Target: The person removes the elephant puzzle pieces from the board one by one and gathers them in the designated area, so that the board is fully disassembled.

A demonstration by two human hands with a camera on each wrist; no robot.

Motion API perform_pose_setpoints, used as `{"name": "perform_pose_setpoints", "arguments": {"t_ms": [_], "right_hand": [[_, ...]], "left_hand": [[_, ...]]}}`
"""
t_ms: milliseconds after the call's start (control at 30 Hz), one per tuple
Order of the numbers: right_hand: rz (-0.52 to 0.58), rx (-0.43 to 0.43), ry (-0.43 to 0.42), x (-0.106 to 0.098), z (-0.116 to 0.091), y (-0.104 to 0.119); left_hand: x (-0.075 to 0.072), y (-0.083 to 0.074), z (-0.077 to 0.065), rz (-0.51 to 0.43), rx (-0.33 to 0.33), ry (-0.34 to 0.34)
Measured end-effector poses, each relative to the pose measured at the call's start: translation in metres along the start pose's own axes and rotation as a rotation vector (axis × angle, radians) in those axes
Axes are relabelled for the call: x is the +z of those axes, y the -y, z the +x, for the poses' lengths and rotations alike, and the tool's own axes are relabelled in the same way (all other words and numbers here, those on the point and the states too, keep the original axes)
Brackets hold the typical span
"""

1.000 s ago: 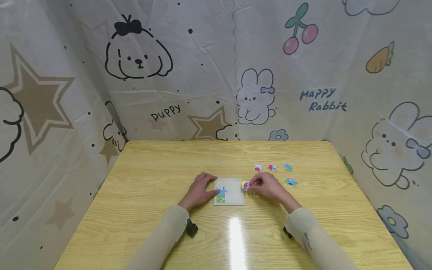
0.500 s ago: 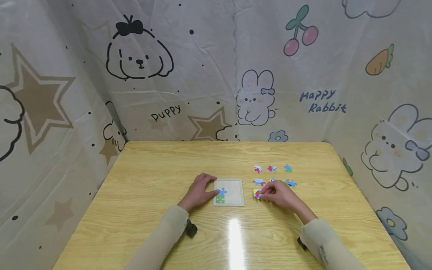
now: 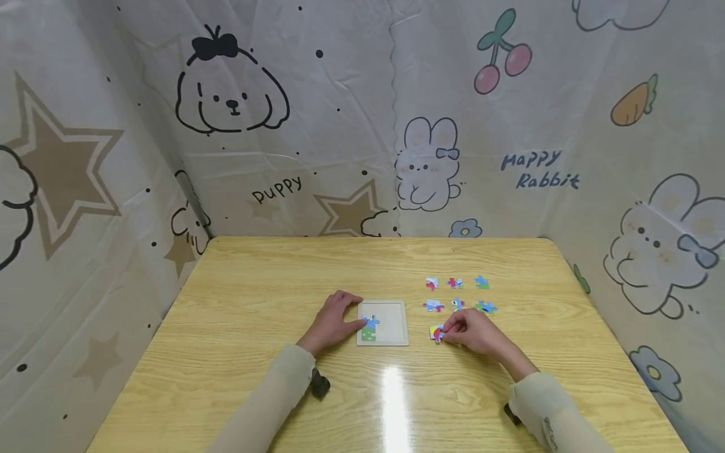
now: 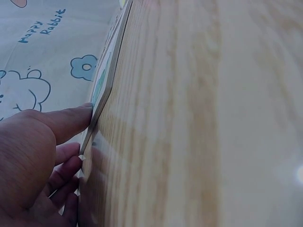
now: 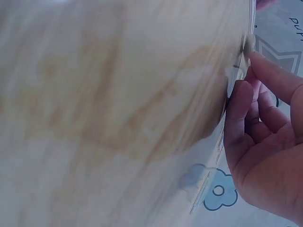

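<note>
My left hand (image 3: 331, 322) rests at the left side of a square puzzle tray (image 3: 406, 324). Its thumb touches the rim, and the index fingertip lies near the far left corner. Joined puzzle pieces (image 3: 369, 328), blue above green, lie inside the tray's left part, partly under the thumb. To the right of the tray, my right hand (image 3: 472, 330) pinches a yellow, red and blue puzzle piece (image 3: 435, 332) between thumb and fingertips, close over the table. In the right wrist view the pinched piece (image 5: 249, 45) shows only edge-on.
Several loose puzzle pieces lie beyond the right hand in two rows, among them a red one (image 3: 455, 282), a blue-green one (image 3: 481, 281) and a light blue one (image 3: 433, 306). The wooden table (image 3: 255, 277) ends at a patterned curtain (image 3: 340, 126).
My right hand has moved the pinched puzzle piece from beside the tray's right edge further right and nearer to me, uncovering loose pieces behind it. The left hand has stayed on the tray.
</note>
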State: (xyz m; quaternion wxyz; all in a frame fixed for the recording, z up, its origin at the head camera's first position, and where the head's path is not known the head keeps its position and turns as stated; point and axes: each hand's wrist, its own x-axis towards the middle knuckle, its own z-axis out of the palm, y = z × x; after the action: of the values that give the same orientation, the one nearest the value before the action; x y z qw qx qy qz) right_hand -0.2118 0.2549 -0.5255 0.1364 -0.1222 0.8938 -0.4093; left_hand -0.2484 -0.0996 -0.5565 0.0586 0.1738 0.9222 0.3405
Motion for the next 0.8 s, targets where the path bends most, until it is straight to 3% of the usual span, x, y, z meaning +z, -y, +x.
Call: {"name": "perform_pose_setpoints", "arguments": {"t_ms": [800], "right_hand": [[0.008, -0.001, 0.004, 0.0019, 0.0017, 0.0077]], "left_hand": [[-0.0011, 0.0006, -0.0007, -0.001, -0.015, 0.019]]}}
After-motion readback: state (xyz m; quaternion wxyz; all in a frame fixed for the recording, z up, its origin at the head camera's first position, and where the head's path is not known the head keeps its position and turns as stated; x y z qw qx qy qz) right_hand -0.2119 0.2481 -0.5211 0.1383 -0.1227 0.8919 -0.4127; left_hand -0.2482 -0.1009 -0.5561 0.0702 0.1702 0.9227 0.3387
